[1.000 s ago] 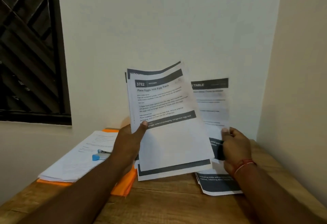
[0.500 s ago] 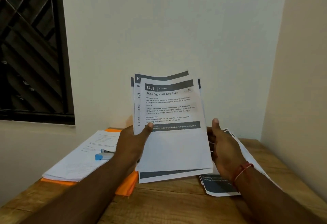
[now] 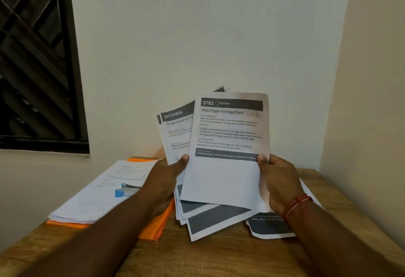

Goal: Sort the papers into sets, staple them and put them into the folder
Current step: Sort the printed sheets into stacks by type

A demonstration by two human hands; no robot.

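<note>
My right hand [image 3: 277, 180] pinches the front sheet [image 3: 228, 145], headed "3782 Kitchen, Place Eggs into Egg Rack", at its right edge and holds it upright. My left hand [image 3: 166, 180] grips a fanned bunch of printed sheets [image 3: 177, 132] behind it, thumb on top. An orange folder [image 3: 157, 222] lies on the wooden table to the left, under a stack of white papers [image 3: 98, 195]. A blue stapler [image 3: 126, 190] rests on that stack. More printed sheets [image 3: 271, 226] lie on the table under my right wrist.
The table [image 3: 219, 259] stands in a corner, with a white wall behind and a cream wall on the right. A dark window grille [image 3: 37, 57] is at the upper left.
My right hand let go of a separate sheet, which now lies on the table, and took hold of the front sheet's right edge. That sheet has shifted right, fanning out from the bunch.
</note>
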